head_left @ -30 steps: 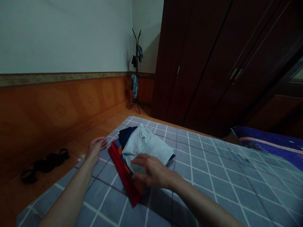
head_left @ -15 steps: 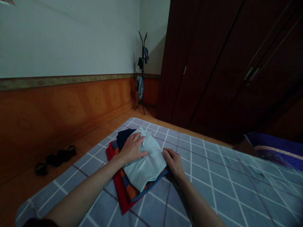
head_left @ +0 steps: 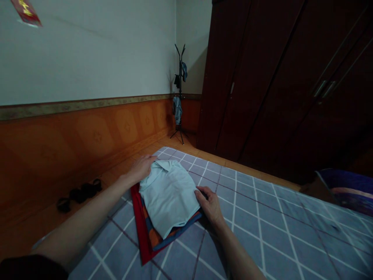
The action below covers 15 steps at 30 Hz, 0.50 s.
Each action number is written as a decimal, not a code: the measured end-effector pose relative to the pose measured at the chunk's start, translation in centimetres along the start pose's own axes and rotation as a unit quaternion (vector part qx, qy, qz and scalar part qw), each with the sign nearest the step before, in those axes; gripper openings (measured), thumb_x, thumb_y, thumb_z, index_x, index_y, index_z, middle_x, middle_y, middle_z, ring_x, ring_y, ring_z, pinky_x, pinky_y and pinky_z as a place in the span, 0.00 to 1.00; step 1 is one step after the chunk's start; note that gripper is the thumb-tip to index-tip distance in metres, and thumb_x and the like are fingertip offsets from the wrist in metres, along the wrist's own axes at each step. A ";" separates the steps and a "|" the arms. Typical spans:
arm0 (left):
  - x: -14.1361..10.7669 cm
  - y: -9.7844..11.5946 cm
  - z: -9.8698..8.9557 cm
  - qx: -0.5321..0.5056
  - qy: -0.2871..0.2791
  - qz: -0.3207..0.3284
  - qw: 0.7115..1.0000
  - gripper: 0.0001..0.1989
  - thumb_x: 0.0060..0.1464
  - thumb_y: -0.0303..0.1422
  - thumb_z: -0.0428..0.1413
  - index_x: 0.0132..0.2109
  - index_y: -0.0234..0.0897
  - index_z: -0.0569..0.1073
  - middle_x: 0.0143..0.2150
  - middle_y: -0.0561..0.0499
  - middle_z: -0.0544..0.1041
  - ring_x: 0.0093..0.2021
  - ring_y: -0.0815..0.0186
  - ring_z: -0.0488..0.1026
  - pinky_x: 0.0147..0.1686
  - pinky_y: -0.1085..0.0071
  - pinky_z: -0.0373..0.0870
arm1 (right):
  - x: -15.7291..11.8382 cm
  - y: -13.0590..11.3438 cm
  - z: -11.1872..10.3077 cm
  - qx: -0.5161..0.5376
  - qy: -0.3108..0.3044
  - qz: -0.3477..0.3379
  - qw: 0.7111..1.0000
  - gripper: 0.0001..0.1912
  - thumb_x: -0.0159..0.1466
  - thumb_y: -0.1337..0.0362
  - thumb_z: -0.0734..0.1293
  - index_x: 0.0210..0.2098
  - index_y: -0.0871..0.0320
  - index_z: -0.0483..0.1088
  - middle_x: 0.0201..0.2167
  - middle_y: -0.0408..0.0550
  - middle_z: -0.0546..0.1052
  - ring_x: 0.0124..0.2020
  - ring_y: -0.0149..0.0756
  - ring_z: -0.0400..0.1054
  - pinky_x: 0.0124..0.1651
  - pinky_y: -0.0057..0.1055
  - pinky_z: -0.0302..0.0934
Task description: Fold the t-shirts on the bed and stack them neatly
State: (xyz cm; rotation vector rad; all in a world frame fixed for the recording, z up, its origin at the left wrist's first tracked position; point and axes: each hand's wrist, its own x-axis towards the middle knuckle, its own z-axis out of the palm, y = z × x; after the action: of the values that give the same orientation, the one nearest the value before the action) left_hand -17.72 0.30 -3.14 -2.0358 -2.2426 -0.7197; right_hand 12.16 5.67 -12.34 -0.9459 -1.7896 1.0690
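Note:
A pile of folded clothes (head_left: 151,233) lies on a bed with a grey-blue checked sheet (head_left: 262,233). On top is a pale blue folded shirt (head_left: 167,194); under it show orange, blue and red layers. My left hand (head_left: 141,168) rests flat on the far left corner of the pale shirt, by its collar. My right hand (head_left: 210,205) touches the right edge of the pile, fingers pressed against the side of the shirt. Neither hand has anything gripped.
A dark wooden wardrobe (head_left: 276,85) stands beyond the bed. A coat stand (head_left: 180,93) with hanging items is in the corner. Dark sandals (head_left: 78,192) lie on the orange floor at left. A purple blanket (head_left: 346,188) lies at the right.
The left hand slid from the top of the shirt to its far left corner. The pale shirt now lies flatter and covers the navy garment. The right hand stayed at the right edge.

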 end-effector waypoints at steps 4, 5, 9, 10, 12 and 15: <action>1.1 2.0 0.9 -0.025 -0.008 0.044 0.999 0.19 0.49 0.21 0.50 0.47 0.41 0.75 0.53 0.45 0.72 0.56 0.55 0.64 0.58 0.60 0.53 | 0.0 0.2 0.0 0.018 0.005 0.009 1.000 0.17 0.58 0.54 0.64 0.39 0.59 0.76 0.37 0.51 0.78 0.41 0.45 0.70 0.47 0.39 0.62; 1.4 2.2 1.0 -0.036 -0.008 0.045 0.998 0.15 0.50 0.23 0.51 0.42 0.40 0.77 0.50 0.45 0.74 0.54 0.55 0.66 0.57 0.60 0.54 | 0.0 0.2 0.0 0.024 0.006 0.012 1.000 0.17 0.58 0.54 0.65 0.39 0.59 0.76 0.37 0.51 0.78 0.41 0.45 0.70 0.46 0.38 0.62; 2.6 2.4 0.8 -0.098 0.006 0.019 0.995 0.07 0.51 0.30 0.53 0.30 0.37 0.76 0.35 0.46 0.75 0.43 0.57 0.70 0.48 0.64 0.61 | 0.0 0.6 0.1 0.057 0.013 0.029 0.998 0.19 0.57 0.52 0.66 0.38 0.59 0.77 0.35 0.51 0.79 0.39 0.45 0.71 0.43 0.37 0.63; 2.8 2.4 0.5 -0.119 0.011 0.009 0.993 0.08 0.51 0.32 0.53 0.30 0.37 0.75 0.33 0.47 0.75 0.40 0.59 0.70 0.45 0.66 0.63 | 0.1 0.7 0.1 0.068 0.015 0.033 0.997 0.19 0.57 0.51 0.66 0.38 0.59 0.77 0.35 0.51 0.79 0.38 0.45 0.71 0.42 0.37 0.63; 3.0 2.7 -0.4 -0.168 0.019 -0.011 0.986 0.10 0.51 0.36 0.52 0.30 0.36 0.75 0.29 0.50 0.74 0.34 0.62 0.69 0.37 0.69 0.65 | 0.1 0.8 0.1 0.090 0.018 0.039 0.995 0.20 0.57 0.50 0.66 0.36 0.60 0.77 0.34 0.51 0.79 0.38 0.45 0.71 0.42 0.36 0.62; 2.4 3.8 -2.3 -0.246 0.018 -0.033 0.968 0.15 0.52 0.41 0.50 0.32 0.35 0.73 0.25 0.52 0.72 0.27 0.66 0.67 0.28 0.73 0.63 | 0.1 0.8 0.1 0.123 0.025 0.045 0.991 0.22 0.56 0.47 0.66 0.36 0.61 0.77 0.33 0.51 0.79 0.38 0.44 0.70 0.41 0.34 0.62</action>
State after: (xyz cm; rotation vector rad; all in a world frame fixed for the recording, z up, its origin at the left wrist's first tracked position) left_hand -15.07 1.89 0.89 -2.1065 -2.2917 -1.4323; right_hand 12.22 6.05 -13.09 -0.8993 -1.5433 1.2787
